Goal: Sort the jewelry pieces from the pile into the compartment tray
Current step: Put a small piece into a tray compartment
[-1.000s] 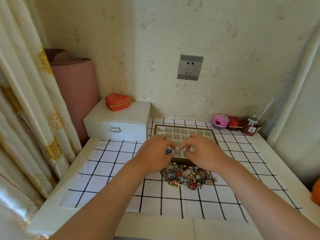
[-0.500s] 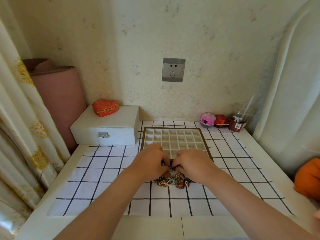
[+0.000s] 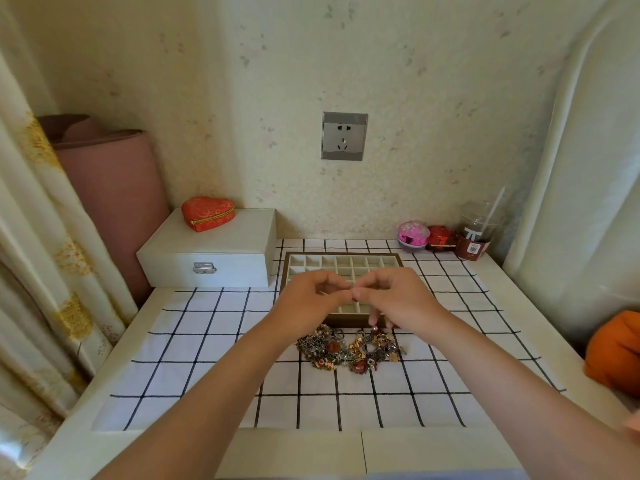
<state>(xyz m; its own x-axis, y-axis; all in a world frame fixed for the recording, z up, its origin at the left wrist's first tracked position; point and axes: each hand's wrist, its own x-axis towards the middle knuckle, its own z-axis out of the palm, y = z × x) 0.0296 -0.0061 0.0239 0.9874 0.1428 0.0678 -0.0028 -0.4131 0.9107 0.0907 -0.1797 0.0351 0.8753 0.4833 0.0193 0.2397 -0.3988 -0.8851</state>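
We find no words or numbers that can be read in this view; the only printed mark we can identify is a square scan code on the white label [image 3: 473,248] of the plastic cup [image 3: 477,223] at the back right of the table; its pattern is too small to resolve; a small mark sits above that label, its form unclear; the red packet [image 3: 440,238] beside the cup bears pale print, likewise unreadable.

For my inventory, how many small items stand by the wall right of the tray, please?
3: pink round plastic pot leftmost, shiny red box middle, clear plastic cup with straw rightmost; none apparently hidden.
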